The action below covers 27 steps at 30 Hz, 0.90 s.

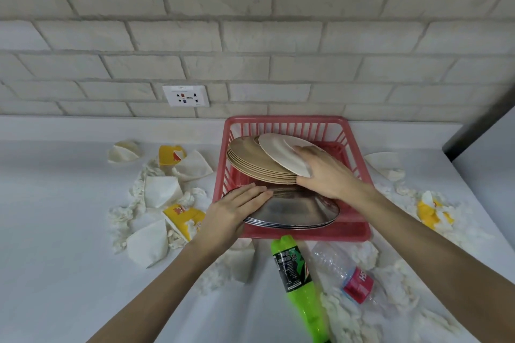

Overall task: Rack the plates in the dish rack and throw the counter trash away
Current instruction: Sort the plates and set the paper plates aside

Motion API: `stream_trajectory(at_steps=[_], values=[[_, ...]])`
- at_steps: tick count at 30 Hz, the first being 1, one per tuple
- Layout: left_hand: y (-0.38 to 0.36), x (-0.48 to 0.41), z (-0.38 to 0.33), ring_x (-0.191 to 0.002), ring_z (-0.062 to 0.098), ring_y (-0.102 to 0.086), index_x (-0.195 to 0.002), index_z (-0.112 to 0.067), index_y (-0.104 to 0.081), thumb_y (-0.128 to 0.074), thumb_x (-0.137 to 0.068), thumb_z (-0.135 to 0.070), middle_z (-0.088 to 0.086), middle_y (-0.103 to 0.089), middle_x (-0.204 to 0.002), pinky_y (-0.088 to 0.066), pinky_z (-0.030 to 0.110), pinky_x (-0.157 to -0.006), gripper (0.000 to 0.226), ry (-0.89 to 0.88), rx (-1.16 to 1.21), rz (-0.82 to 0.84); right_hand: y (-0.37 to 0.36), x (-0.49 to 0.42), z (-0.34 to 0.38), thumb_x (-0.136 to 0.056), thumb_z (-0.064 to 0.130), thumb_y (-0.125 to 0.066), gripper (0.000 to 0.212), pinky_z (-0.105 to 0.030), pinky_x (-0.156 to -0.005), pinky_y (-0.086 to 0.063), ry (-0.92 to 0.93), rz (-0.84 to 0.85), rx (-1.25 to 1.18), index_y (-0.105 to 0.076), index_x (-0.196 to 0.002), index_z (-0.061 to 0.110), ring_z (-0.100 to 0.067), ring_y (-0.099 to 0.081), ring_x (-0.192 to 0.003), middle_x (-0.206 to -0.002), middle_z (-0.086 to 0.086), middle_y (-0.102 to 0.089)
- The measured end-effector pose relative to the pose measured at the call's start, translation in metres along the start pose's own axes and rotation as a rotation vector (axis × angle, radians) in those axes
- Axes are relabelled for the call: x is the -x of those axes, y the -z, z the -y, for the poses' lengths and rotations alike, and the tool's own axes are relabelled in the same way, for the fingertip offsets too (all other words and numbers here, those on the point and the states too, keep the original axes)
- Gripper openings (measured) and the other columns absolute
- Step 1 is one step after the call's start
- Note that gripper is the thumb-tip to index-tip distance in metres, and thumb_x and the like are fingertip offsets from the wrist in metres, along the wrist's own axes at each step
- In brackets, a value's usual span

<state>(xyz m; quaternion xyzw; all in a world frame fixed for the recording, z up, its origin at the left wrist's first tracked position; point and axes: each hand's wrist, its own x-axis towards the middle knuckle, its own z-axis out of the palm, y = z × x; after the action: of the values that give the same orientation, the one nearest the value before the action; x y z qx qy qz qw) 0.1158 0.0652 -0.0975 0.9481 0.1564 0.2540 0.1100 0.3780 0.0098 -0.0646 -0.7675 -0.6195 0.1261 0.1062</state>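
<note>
The white counter (55, 231) in front of me runs back to the brick wall. A red plastic dish rack (287, 120) sits on it against that wall. Just before the rack, nearest me, a green soda bottle (301, 287) lies on its side, a clear crushed bottle (334, 262) beside it. Crushed white paper cups (160, 192), yellow printed cups (181, 216) and crumpled tissues (390, 284) litter both sides.

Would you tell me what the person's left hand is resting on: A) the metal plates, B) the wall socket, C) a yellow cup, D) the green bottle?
A: the left hand lies with straight fingers on the stack of metal plates in the red rack; the right hand holds a white plate.
</note>
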Motion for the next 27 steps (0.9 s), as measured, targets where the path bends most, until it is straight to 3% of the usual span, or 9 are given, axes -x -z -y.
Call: stream_trajectory(at_steps=[3,7,10,14,16,21,23,25,27], values=[[0.009,0.001,0.000,-0.126,0.018,-0.058,-0.132,-0.014,-0.064,-0.038,-0.085,0.000,-0.002,-0.065,-0.132,-0.048,0.030,-0.104,0.056,-0.012,0.054,0.004,0.003,0.000,0.000,-0.075,0.039,-0.050,0.074,-0.041,-0.091,-0.051,0.003,-0.031,0.000,-0.034,-0.145,0.027,-0.027,-0.054,-0.121,-0.142,-0.004,-0.049],[0.025,0.002,0.000,-0.131,0.011,-0.053,-0.136,-0.015,-0.060,-0.046,-0.092,0.001,-0.004,-0.061,-0.136,-0.042,0.028,-0.111,0.049,-0.047,0.118,-0.014,0.008,-0.001,0.000,-0.081,0.024,-0.056,0.054,-0.031,-0.077,-0.046,0.023,-0.047,-0.039,-0.046,-0.134,0.022,-0.025,-0.059,-0.107,-0.130,-0.003,-0.057],[0.037,0.004,-0.001,-0.132,0.009,-0.053,-0.136,-0.015,-0.059,-0.057,-0.088,0.008,-0.006,-0.061,-0.136,-0.043,0.027,-0.110,0.053,-0.072,0.147,-0.039,0.011,0.000,0.000,-0.081,0.020,-0.054,0.044,-0.035,-0.073,-0.048,0.024,-0.046,-0.076,-0.049,-0.125,0.024,-0.023,-0.060,-0.096,-0.121,0.000,-0.060],[0.056,0.008,-0.002,-0.129,0.009,-0.055,-0.136,-0.014,-0.058,-0.051,-0.088,0.002,-0.005,-0.061,-0.135,-0.045,0.026,-0.107,0.051,-0.069,0.202,-0.088,0.014,0.005,-0.002,-0.082,0.020,-0.054,0.043,-0.036,-0.073,-0.049,0.028,-0.059,-0.100,-0.050,-0.124,0.025,-0.024,-0.062,-0.095,-0.116,0.001,-0.061],[0.063,0.012,0.003,-0.125,0.007,-0.058,-0.134,-0.011,-0.060,-0.056,-0.090,0.001,-0.007,-0.062,-0.133,-0.048,0.026,-0.104,0.046,-0.014,0.238,-0.148,0.009,-0.001,0.000,-0.085,0.021,-0.054,0.047,-0.038,-0.080,-0.050,0.033,-0.041,-0.114,-0.049,-0.131,0.024,-0.026,-0.061,-0.102,-0.122,0.000,-0.061],[0.088,0.014,0.004,-0.112,-0.004,-0.063,-0.125,-0.010,-0.066,-0.064,-0.082,0.008,-0.035,-0.060,-0.124,-0.048,0.013,-0.093,0.047,0.121,0.274,-0.298,0.005,0.001,-0.004,-0.092,0.028,-0.057,0.054,-0.044,-0.102,-0.043,0.024,-0.089,-0.140,-0.045,-0.142,0.012,-0.031,-0.051,-0.126,-0.140,-0.010,-0.052],[0.099,0.015,0.004,-0.111,-0.008,-0.062,-0.123,-0.014,-0.066,-0.064,-0.085,0.002,-0.039,-0.060,-0.119,-0.047,0.010,-0.092,0.041,0.206,0.289,-0.348,0.001,0.002,-0.009,-0.090,0.022,-0.059,0.059,-0.044,-0.106,-0.041,0.036,-0.073,-0.129,-0.040,-0.146,0.017,-0.026,-0.047,-0.132,-0.145,-0.006,-0.048],[0.105,0.016,0.003,-0.108,-0.014,-0.060,-0.115,-0.020,-0.069,-0.069,-0.087,-0.001,-0.044,-0.061,-0.108,-0.043,0.005,-0.091,0.034,0.336,0.342,-0.410,-0.007,-0.001,-0.015,-0.089,0.033,-0.053,0.059,-0.043,-0.105,-0.043,0.022,-0.096,-0.136,-0.039,-0.146,0.025,-0.021,-0.047,-0.132,-0.145,-0.002,-0.048],[0.108,0.017,0.005,-0.093,-0.018,-0.062,-0.099,-0.027,-0.070,-0.070,-0.087,0.000,-0.044,-0.064,-0.089,-0.042,0.002,-0.082,0.029,0.483,0.405,-0.479,-0.012,-0.002,-0.017,-0.087,0.043,-0.048,0.058,-0.045,-0.100,-0.046,0.008,-0.131,-0.151,-0.046,-0.140,0.021,-0.026,-0.052,-0.126,-0.138,-0.006,-0.054]])
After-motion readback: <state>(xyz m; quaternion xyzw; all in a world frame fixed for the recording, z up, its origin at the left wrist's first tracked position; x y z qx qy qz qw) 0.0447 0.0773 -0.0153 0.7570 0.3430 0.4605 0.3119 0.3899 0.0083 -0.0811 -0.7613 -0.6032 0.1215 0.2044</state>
